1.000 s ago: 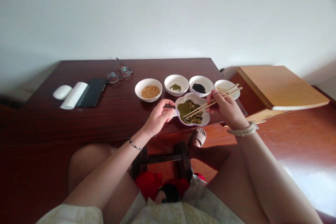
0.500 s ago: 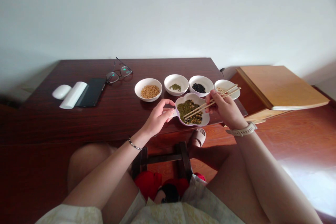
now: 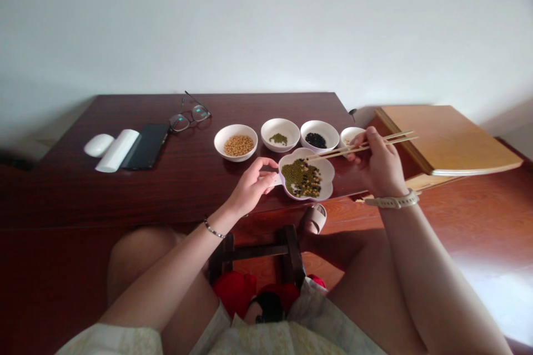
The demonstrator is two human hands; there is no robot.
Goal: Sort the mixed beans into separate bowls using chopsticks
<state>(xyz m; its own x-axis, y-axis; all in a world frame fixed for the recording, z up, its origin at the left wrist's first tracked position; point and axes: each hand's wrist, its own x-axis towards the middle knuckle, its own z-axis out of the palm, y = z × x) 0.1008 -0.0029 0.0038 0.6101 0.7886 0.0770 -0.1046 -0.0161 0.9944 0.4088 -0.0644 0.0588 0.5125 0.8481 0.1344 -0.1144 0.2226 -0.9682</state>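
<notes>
My left hand (image 3: 250, 187) pinches the short handle of a white flower-shaped bowl (image 3: 327, 178) at the table's near edge. Mixed green, black and yellowish beans (image 3: 303, 178) lie in it. In my right hand (image 3: 382, 165) is a pair of wooden chopsticks (image 3: 338, 152), their tips over the bowl's far side. Whether a bean sits between the tips is too small to tell. Behind stand a bowl of yellow beans (image 3: 238, 145), a bowl with a few green beans (image 3: 278, 138), a bowl of black beans (image 3: 316, 140) and a bowl (image 3: 348, 134) partly hidden by my right hand.
Eyeglasses (image 3: 190, 118), a black tablet-like device (image 3: 146, 146), a white cylinder (image 3: 117, 151) and a white rounded object (image 3: 99, 145) lie on the dark wooden table (image 3: 195, 177) to the left. A light wooden cabinet (image 3: 449, 136) stands at the right.
My right hand has moved right with the chopsticks. Their tips have lifted from among the beans to the bowl's far side. My left hand stays on the handle.
</notes>
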